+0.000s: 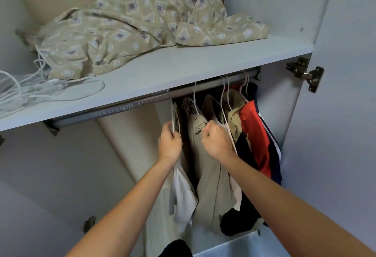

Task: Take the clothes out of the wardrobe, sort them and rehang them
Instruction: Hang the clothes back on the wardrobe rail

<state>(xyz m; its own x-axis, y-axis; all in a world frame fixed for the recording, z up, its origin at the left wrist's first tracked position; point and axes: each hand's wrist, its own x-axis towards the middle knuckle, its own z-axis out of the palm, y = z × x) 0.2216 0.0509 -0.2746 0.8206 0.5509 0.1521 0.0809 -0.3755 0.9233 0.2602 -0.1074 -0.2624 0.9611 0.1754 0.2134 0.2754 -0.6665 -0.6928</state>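
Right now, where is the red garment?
In the head view the red garment hangs from the rail toward its right end, right of the right hand, between khaki and navy clothes.

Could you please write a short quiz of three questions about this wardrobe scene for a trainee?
1. True or false: the patterned fabric hangs from the rail.
2. What does the left hand hold? A) the white garment's hanger B) the door hinge C) nothing
3. Fill in: the right hand grips the ____ garment.

Key: 1 false, it lies on the shelf; 2 A; 3 beige.
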